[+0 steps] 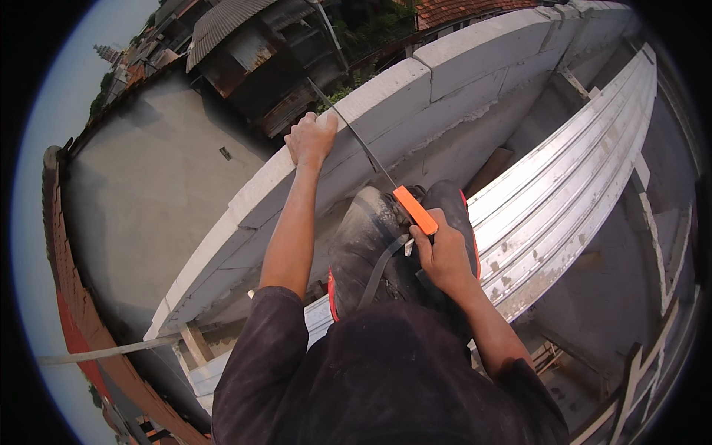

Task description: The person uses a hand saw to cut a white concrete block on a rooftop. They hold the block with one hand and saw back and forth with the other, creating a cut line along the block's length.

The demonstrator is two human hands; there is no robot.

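Head view: left hand [311, 139] is gripping the grey concrete wall top [386, 93] for balance while right hand [443, 256] is clenching an orange-handled thin saw [414, 210], steadying it.

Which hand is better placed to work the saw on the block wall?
Right. The right hand already has its grip on the orange-handled saw, blade on the block wall; the left hand rests on the wall's top.
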